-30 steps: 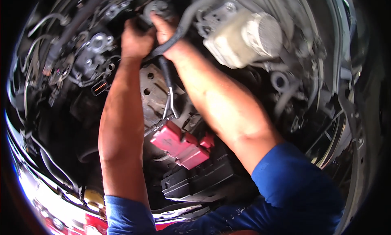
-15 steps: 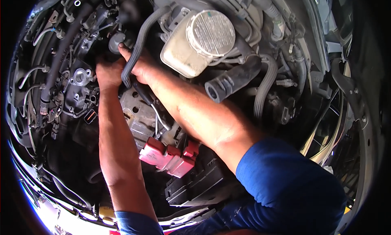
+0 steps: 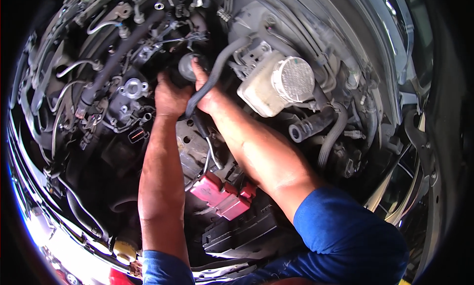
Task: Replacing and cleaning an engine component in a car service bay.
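Both arms reach deep into an engine bay. A grey round-topped part [image 3: 186, 67] sits between and just beyond my hands, its lower portion in shadow. My right hand [image 3: 206, 91] has its thumb against the part's right side, and its other fingers are curled out of sight beneath. Close by on the left, my left hand [image 3: 171, 97] is closed, knuckles bent into the dark gap below the same part; whatever it grips is hidden. A braided black hose [image 3: 213, 77] crosses over my right hand near the wrist. Under the wrists lies a grey metal bracket [image 3: 190, 143].
To the right stand a cream fluid reservoir [image 3: 261, 90] with a round silver cap and an open-ended black hose [image 3: 308, 126]. Nearer are a red plastic cover [image 3: 219, 193] and a black box [image 3: 242, 235]. Engine wiring and a metal flange [image 3: 132, 88] fill the left.
The whole view has shifted, so the engine parts and my hands appear farther right and slightly lower. My hands stay at the grey round part, right thumb still against it.
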Action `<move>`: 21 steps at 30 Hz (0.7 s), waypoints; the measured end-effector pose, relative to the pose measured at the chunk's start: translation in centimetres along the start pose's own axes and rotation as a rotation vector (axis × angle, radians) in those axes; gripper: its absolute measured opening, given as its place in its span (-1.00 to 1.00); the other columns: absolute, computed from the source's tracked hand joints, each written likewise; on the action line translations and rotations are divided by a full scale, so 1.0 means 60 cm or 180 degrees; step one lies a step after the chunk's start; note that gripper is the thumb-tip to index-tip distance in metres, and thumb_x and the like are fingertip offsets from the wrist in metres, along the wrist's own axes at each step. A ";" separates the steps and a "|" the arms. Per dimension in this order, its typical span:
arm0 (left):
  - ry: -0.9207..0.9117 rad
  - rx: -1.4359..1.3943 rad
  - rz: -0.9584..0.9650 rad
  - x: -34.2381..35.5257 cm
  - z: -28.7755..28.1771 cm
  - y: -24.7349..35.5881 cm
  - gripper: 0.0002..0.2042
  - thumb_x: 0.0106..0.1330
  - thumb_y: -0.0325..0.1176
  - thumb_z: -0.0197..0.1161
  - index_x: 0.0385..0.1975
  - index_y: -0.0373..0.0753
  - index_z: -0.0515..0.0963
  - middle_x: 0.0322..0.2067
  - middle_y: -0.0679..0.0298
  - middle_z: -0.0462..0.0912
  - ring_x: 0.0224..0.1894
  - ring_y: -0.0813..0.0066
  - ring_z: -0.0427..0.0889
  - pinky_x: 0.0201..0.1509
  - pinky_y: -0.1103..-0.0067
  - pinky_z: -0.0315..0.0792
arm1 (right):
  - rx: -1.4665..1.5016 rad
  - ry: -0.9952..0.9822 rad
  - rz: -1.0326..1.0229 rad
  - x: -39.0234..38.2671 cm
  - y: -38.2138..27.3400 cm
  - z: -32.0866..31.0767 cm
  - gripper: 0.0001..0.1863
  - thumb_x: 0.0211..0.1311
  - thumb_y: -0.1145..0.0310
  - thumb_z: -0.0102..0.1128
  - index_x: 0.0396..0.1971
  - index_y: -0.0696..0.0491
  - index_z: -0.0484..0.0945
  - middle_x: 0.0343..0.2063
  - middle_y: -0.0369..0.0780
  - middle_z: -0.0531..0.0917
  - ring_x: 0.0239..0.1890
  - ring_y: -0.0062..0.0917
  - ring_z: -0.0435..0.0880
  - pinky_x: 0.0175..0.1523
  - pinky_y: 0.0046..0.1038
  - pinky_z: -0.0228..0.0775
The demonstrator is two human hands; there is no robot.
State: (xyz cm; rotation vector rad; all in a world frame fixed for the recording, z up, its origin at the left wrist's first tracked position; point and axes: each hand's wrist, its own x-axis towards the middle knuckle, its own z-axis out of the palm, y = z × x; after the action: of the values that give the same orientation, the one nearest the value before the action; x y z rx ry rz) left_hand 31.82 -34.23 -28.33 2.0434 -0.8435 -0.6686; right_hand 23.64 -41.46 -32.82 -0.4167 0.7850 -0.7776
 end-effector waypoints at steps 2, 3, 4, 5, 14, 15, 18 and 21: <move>0.0095 0.0081 -0.0089 -0.003 -0.030 -0.018 -0.34 -0.08 -0.23 0.38 0.05 -0.41 0.32 -0.20 -0.22 0.63 -0.07 -0.11 0.64 0.05 0.28 0.50 | -0.0037 0.0146 -0.0012 -0.024 0.014 0.043 -0.34 0.14 0.09 0.42 0.15 0.07 0.35 0.03 -0.15 0.48 0.09 -0.37 0.45 0.21 -0.20 0.32; 0.0107 0.0215 -0.0193 -0.004 -0.040 -0.024 -0.32 -0.09 -0.24 0.39 0.07 -0.41 0.31 -0.21 -0.21 0.64 -0.07 -0.12 0.64 0.04 0.26 0.51 | -0.0055 0.0081 -0.0031 -0.031 0.014 0.059 -0.31 0.14 0.11 0.42 0.18 0.08 0.33 0.06 -0.15 0.48 0.12 -0.34 0.43 0.26 -0.20 0.27; 0.0206 0.0229 -0.0060 -0.003 -0.033 -0.024 -0.35 -0.08 -0.26 0.38 0.03 -0.41 0.32 -0.24 -0.20 0.64 -0.10 -0.14 0.64 0.02 0.23 0.52 | -0.0115 0.0067 -0.0067 -0.029 0.007 0.055 -0.29 0.13 0.13 0.43 0.18 0.12 0.31 0.07 -0.15 0.48 0.13 -0.36 0.43 0.26 -0.22 0.28; 0.0125 0.0340 -0.0181 -0.005 -0.040 -0.014 -0.38 -0.07 -0.27 0.37 0.00 -0.42 0.32 -0.25 -0.21 0.64 -0.12 -0.16 0.64 0.00 0.22 0.53 | -0.0118 0.0156 0.0024 -0.035 0.003 0.062 -0.28 0.12 0.12 0.44 0.18 0.12 0.32 0.07 -0.16 0.49 0.12 -0.36 0.44 0.26 -0.22 0.28; -0.0420 0.0488 -0.0525 0.001 -0.056 0.020 -0.34 -0.19 -0.22 0.49 -0.05 -0.39 0.40 -0.24 -0.18 0.65 -0.10 -0.07 0.65 0.02 0.27 0.54 | -0.0109 0.0638 0.0217 -0.043 -0.025 0.053 -0.59 0.16 0.09 0.27 -0.08 0.02 0.55 -0.07 -0.19 0.62 0.01 -0.34 0.57 0.21 -0.17 0.36; -0.0427 0.0371 -0.0536 -0.002 -0.056 0.021 -0.38 -0.19 -0.22 0.49 -0.08 -0.33 0.45 -0.23 -0.13 0.67 -0.10 -0.06 0.65 0.01 0.29 0.54 | -0.0015 0.0563 0.0292 -0.042 -0.028 0.052 -0.59 0.16 0.06 0.23 -0.10 0.03 0.55 -0.09 -0.18 0.62 -0.01 -0.32 0.58 0.19 -0.16 0.38; -0.0539 0.0264 -0.0649 -0.006 -0.060 0.018 -0.39 -0.18 -0.19 0.49 -0.07 -0.28 0.48 -0.21 -0.10 0.67 -0.09 -0.04 0.66 0.02 0.29 0.54 | -0.0043 0.0607 0.0350 -0.039 -0.030 0.053 -0.57 0.15 0.02 0.09 -0.16 0.04 0.54 -0.17 -0.17 0.63 -0.06 -0.28 0.58 0.15 -0.13 0.40; -0.0681 0.0283 -0.0742 -0.004 -0.064 0.018 -0.37 -0.17 -0.19 0.49 -0.02 -0.25 0.46 -0.19 -0.08 0.67 -0.07 -0.02 0.65 0.03 0.28 0.53 | -0.0092 0.0706 0.0415 -0.037 -0.028 0.055 -0.57 0.16 0.02 0.07 -0.14 0.04 0.53 -0.15 -0.16 0.62 -0.06 -0.28 0.58 0.16 -0.12 0.39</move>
State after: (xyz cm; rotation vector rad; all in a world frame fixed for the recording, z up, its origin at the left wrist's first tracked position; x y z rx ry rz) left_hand 33.99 -32.73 -25.33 2.1986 -0.7721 -1.0094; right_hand 24.38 -40.72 -28.63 -0.3044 1.0214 -0.6981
